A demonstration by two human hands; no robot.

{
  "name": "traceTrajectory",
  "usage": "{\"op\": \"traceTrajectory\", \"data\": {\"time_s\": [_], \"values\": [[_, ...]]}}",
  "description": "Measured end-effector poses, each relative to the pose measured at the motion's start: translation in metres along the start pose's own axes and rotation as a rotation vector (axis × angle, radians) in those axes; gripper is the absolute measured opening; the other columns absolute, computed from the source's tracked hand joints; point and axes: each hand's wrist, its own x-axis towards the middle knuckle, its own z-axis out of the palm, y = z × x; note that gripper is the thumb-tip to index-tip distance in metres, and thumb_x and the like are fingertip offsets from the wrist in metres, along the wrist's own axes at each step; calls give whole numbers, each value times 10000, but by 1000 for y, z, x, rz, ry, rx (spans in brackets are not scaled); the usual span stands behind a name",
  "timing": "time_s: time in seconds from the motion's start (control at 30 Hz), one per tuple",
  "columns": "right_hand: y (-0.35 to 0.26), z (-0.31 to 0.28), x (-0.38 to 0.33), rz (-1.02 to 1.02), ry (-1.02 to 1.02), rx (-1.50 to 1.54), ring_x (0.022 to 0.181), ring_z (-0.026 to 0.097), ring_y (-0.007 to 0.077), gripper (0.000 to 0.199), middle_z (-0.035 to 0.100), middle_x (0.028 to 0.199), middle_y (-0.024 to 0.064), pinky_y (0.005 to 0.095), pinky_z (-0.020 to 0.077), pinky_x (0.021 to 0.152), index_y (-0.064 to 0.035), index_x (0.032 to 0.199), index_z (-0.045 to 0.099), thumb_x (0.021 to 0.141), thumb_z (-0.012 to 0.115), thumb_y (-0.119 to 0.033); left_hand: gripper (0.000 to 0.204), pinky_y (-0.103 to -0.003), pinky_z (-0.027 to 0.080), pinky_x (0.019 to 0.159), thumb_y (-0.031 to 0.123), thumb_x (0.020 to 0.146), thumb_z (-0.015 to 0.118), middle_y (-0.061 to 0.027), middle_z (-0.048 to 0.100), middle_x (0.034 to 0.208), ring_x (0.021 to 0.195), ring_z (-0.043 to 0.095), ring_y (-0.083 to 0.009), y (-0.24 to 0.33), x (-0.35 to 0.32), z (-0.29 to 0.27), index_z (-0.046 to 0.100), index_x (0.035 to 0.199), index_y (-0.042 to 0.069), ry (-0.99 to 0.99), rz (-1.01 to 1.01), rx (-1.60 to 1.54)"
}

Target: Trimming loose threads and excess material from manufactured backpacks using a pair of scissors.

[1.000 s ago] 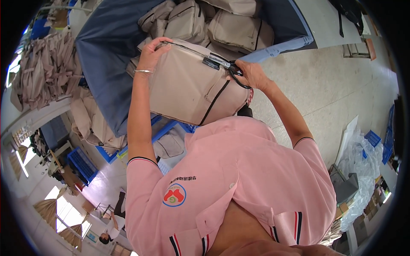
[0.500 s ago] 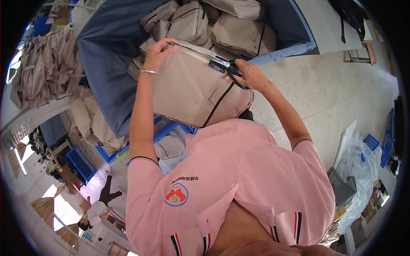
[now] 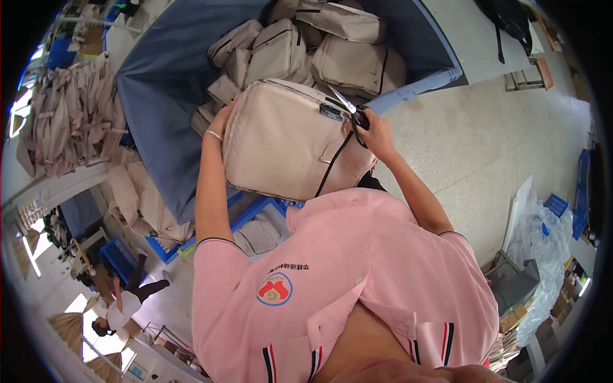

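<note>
A large beige fabric backpack [image 3: 278, 140] with dark zip trim and a small black label is held tilted in front of my chest. My left hand [image 3: 220, 121] grips its left side, the fingertips hidden behind the cloth. In my right hand [image 3: 378, 135] is a pair of black-handled scissors [image 3: 359, 119], fingers around the handles. Their metal blades point up and left, just above the label near the backpack's top right edge. I cannot tell whether the blades touch the cloth.
Beyond the backpack, a blue fabric-lined bin [image 3: 153, 83] holds several similar beige bags [image 3: 351, 64]. Blue crates [image 3: 169, 250] stand below it. Beige pieces [image 3: 70, 121] hang at the left. Clear plastic sheeting [image 3: 543, 255] lies right. Another person [image 3: 121, 309] is at lower left.
My left hand has slid from the backpack's top edge down to its left side. The scissors have swung upward, blades now pointing up. The backpack has shifted slightly down. The background person has moved.
</note>
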Motion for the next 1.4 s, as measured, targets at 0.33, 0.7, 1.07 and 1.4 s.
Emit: {"op": "traceTrajectory", "data": {"time_s": [0.33, 0.7, 1.07, 1.4], "values": [[-23, -66, -20, -179, 139, 588, 712, 507, 109, 273, 607, 761, 33, 253, 452, 670, -23, 987, 562, 814, 746, -126, 224, -203, 457, 764, 88, 854, 679, 29, 643, 940, 839, 574, -49, 104, -228, 123, 647, 1056, -4, 67, 858, 412], [42, -121, -62, 225, 334, 792, 618, 598, 88, 258, 581, 691, -5, 218, 453, 582, -46, 908, 581, 877, 726, -257, 169, -363, 493, 676, 121, 733, 729, -47, 633, 850, 801, 611, -256, -79, -161, 283, 688, 895, 92, 0, 1246, 1011], [48, -103, -103, 236, 182, -180, 862, 640, 319, 577, 612, 1041, 191, 419, 507, 717, 25, 1080, 532, 816, 699, -461, 153, -369, 501, 689, 125, 741, 720, -33, 625, 863, 829, 619, -251, -167, -86, 304, 694, 890, 100, -192, 991, 1042], [50, -87, -84, 245, 109, -391, 885, 658, 392, 701, 597, 1088, 255, 448, 543, 719, 60, 1076, 511, 792, 671, -561, 154, -365, 501, 696, 150, 742, 727, -25, 627, 861, 837, 627, -243, -174, -78, 301, 696, 886, 105, -236, 964, 1061]]}}
